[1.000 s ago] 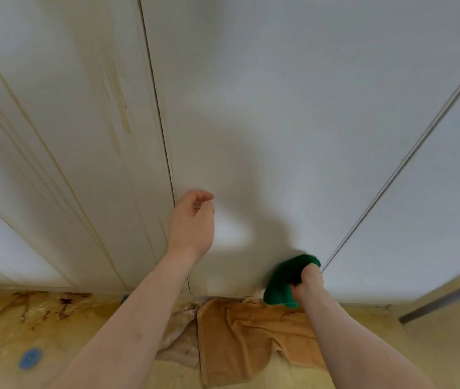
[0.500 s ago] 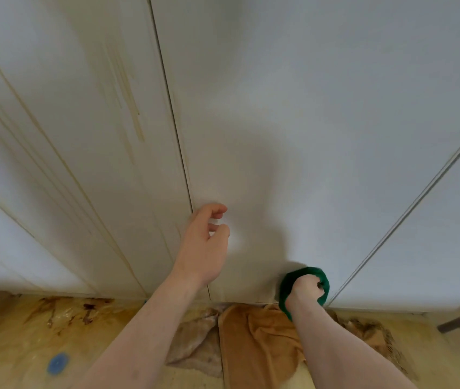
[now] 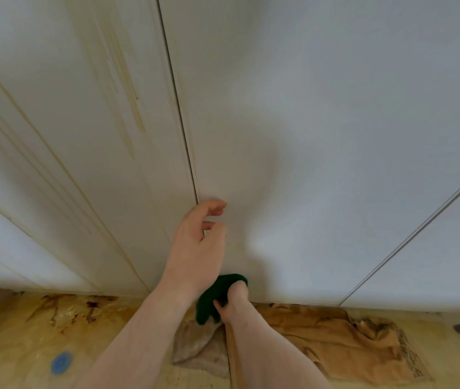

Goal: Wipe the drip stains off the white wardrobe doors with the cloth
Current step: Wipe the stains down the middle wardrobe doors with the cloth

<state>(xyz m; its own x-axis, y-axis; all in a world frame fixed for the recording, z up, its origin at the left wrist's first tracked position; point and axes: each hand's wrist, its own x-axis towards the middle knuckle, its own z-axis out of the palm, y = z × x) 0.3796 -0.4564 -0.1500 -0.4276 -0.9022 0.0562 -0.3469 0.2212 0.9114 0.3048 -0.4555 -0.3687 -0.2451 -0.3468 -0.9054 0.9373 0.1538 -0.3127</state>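
Since 1 s ago: right hand and green cloth slid left along the bottom edge of the middle door, from near the right-hand door gap to just under the left wrist. Left hand is in about the same spot on the door. View shifted too, more floor visible at right.

Left to right, now:

- Far left: floor covered in yellowish sheeting with dark brown splashes, small blue round mark on it.
- Left wardrobe door: long yellow-brown drip stains running down it, thinner streaks further left. Not wiped.
- Door gap: dark vertical line, faint yellow streak just to its right.
- Left hand at the base of that gap, on the middle door. Fingers loosely curled, apart, holding nothing; fingertips at the door surface, actual contact can't be confirmed.
- Green cloth below and right of the left wrist, against the bottom edge of the middle door, partly hidden by the left forearm.
- Right hand grips the cloth, fingers and thumb wrapped around it, bunched up.
- Grey-beige rag on the floor under the arms; orange-tan towel spread to the right along the door base.
- Right: second door gap, then the rightmost door, no visible stains.
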